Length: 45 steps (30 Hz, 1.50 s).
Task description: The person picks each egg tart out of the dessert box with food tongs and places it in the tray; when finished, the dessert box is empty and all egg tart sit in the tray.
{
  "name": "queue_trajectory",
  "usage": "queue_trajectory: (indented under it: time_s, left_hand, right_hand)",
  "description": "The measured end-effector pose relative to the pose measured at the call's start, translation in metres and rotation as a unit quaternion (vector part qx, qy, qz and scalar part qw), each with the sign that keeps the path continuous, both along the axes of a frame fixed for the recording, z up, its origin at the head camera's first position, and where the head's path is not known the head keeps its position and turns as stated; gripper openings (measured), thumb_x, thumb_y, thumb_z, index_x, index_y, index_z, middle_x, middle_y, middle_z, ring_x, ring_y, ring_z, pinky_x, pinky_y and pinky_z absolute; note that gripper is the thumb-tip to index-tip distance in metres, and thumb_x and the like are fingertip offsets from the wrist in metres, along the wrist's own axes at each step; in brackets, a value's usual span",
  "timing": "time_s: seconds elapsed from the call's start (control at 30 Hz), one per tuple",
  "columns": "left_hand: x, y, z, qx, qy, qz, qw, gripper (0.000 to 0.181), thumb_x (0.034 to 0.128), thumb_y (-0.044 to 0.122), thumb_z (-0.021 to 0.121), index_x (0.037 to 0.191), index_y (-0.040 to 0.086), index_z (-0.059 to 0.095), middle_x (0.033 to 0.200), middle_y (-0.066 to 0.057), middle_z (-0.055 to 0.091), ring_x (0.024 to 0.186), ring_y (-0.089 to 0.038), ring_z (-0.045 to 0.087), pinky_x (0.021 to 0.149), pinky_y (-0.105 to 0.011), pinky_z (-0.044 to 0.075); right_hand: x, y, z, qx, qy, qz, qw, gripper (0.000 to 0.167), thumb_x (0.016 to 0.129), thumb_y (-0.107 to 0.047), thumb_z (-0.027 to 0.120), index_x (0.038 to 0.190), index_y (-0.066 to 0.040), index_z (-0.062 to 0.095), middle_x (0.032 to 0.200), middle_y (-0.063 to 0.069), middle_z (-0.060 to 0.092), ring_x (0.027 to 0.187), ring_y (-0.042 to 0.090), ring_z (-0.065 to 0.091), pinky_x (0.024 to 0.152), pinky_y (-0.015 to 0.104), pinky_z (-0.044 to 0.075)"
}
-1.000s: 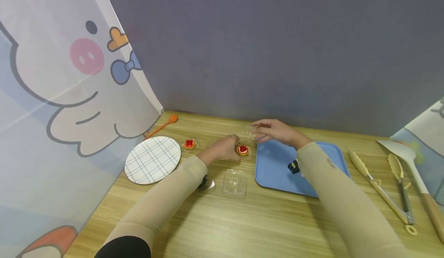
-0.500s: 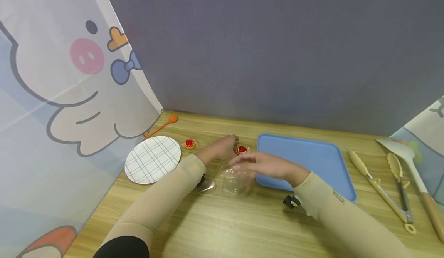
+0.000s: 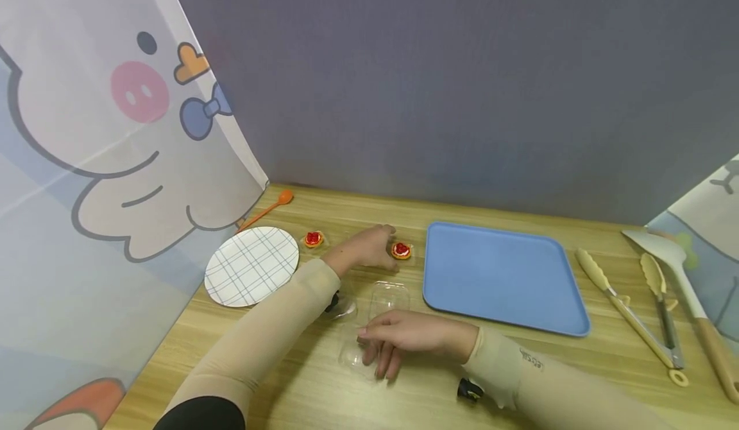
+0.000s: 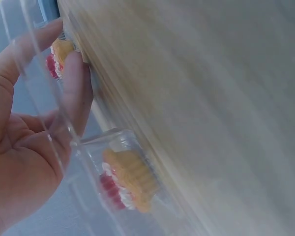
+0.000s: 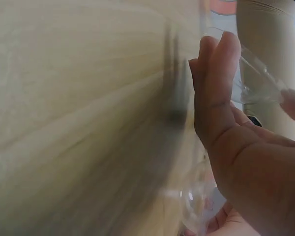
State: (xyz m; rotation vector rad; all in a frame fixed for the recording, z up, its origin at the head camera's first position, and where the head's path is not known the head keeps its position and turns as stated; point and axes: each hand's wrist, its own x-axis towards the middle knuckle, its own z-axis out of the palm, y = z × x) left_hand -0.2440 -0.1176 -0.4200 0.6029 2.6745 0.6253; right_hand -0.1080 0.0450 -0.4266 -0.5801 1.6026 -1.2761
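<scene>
My right hand pinches a clear plastic lid just over the front part of the table; in the right wrist view the lid spans from thumb to fingers. A toy tart with red topping sits in a small clear plastic box. My left hand is at that box's left side, with thumb and finger on either side of it in the left wrist view. A second tart in a clear box stands farther left, seen close up as a tart in the left wrist view.
Two more clear plastic pieces lie between the hands, one partly behind the left wrist. A blue tray lies to the right, then tongs and a turner. At left are a checked plate and an orange spoon.
My right hand has carried the clear lid from beside the tray's back left corner toward the front and left, past the loose clear pieces. The left hand has stayed by the right-hand tart.
</scene>
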Motion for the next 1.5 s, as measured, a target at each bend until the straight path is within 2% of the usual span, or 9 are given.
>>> queue_trajectory:
  time_s: [0.23,0.4,0.5,0.7,0.83,1.07,1.17,1.37,1.5]
  left_hand:
    - [0.001,-0.003,-0.001,-0.012,0.007,0.004,0.9999,0.099,0.0842,0.034,0.088,0.161,-0.004,0.039,0.156,-0.02,0.058,0.149,-0.034,0.054,0.127,-0.043,0.042]
    - [0.001,-0.003,-0.001,-0.015,-0.003,0.016,0.9998,0.103,0.0848,0.035,0.088,0.165,-0.001,0.034,0.165,-0.02,0.049,0.154,-0.036,0.046,0.129,-0.047,0.038]
    - [0.002,-0.002,0.0,-0.011,-0.009,0.025,0.9996,0.106,0.0841,0.035,0.088,0.166,0.001,0.031,0.164,-0.02,0.049,0.154,-0.037,0.047,0.128,-0.048,0.04]
    - [0.006,-0.002,0.008,-0.012,-0.005,0.033,0.9994,0.108,0.0837,0.036,0.089,0.167,0.002,0.03,0.165,-0.022,0.046,0.153,-0.038,0.047,0.126,-0.051,0.043]
    - [0.014,-0.007,0.018,-0.024,0.002,0.04,0.9989,0.111,0.084,0.041,0.09,0.168,0.004,0.029,0.169,-0.024,0.04,0.153,-0.042,0.046,0.124,-0.055,0.044]
    - [0.026,-0.034,0.046,-0.023,0.01,0.052,0.9983,0.106,0.0873,0.045,0.087,0.168,0.005,0.031,0.168,-0.026,0.039,0.152,-0.043,0.048,0.122,-0.057,0.045]
    - [0.029,-0.052,0.052,-0.009,0.006,0.065,0.9979,0.104,0.0892,0.047,0.085,0.168,0.005,0.031,0.168,-0.023,0.042,0.151,-0.04,0.049,0.122,-0.056,0.045]
    - [0.032,-0.084,0.053,0.011,0.009,0.083,0.9964,0.1,0.0918,0.045,0.082,0.167,0.002,0.031,0.163,-0.023,0.047,0.14,-0.041,0.058,0.117,-0.057,0.049]
    - [0.035,-0.102,0.052,0.006,0.016,0.105,0.9944,0.092,0.094,0.041,0.078,0.165,0.002,0.034,0.162,-0.024,0.046,0.13,-0.04,0.065,0.112,-0.058,0.052]
  right_hand:
    - [0.0,-0.007,-0.005,0.029,0.03,-0.039,0.9984,0.057,0.111,-0.05,0.048,0.115,0.001,0.073,0.091,0.02,0.08,0.064,0.016,0.073,0.061,0.039,0.066]
    - [0.0,-0.008,0.001,0.078,0.088,-0.067,0.9908,0.056,0.11,-0.056,0.049,0.108,-0.006,0.073,0.083,0.012,0.078,0.059,0.017,0.072,0.056,0.04,0.064]
    - [0.001,-0.005,0.006,0.106,0.145,-0.067,0.9815,0.055,0.11,-0.056,0.048,0.1,-0.007,0.073,0.078,0.009,0.076,0.056,0.019,0.071,0.055,0.039,0.063]
    - [0.004,0.001,0.017,0.148,0.266,-0.047,0.9513,0.058,0.109,-0.059,0.046,0.09,-0.012,0.074,0.072,0.001,0.074,0.055,0.015,0.071,0.058,0.03,0.057]
    - [0.008,0.011,0.024,0.151,0.315,-0.041,0.936,0.055,0.11,-0.056,0.047,0.088,-0.015,0.075,0.072,-0.004,0.074,0.056,0.013,0.069,0.057,0.026,0.054]
    - [0.01,0.051,0.046,0.138,0.359,-0.065,0.9205,0.046,0.111,-0.05,0.052,0.091,-0.015,0.075,0.068,-0.003,0.072,0.055,0.011,0.066,0.052,0.026,0.052]
    - [0.01,0.073,0.053,0.135,0.374,-0.087,0.9133,0.041,0.111,-0.048,0.053,0.094,-0.017,0.075,0.067,-0.004,0.068,0.055,0.007,0.063,0.052,0.026,0.051]
    - [0.008,0.117,0.061,0.166,0.326,-0.145,0.9193,0.04,0.109,-0.054,0.053,0.108,-0.022,0.076,0.084,0.0,0.071,0.068,0.014,0.069,0.058,0.029,0.058]
    - [0.007,0.147,0.06,0.171,0.299,-0.176,0.9221,0.045,0.11,-0.051,0.054,0.12,-0.012,0.075,0.097,0.007,0.075,0.076,0.019,0.072,0.063,0.033,0.062]
